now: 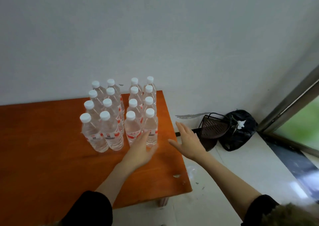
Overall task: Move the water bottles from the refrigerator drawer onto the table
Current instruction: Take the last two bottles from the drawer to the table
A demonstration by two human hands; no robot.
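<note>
Sixteen clear plastic water bottles with white caps and red-and-white labels stand upright on the glossy orange-brown wooden tabletop, in two blocks, each two across and four deep, with a narrow gap between them. Your left hand reaches to the nearest bottle of the right block, fingers straight and against its lower side, the grip wide and closed round nothing. Your right hand hovers off the tabletop's right edge, fingers spread, grip wide and empty. On the white floor by the wall sit a dark perforated basket and a black plastic bag.
</note>
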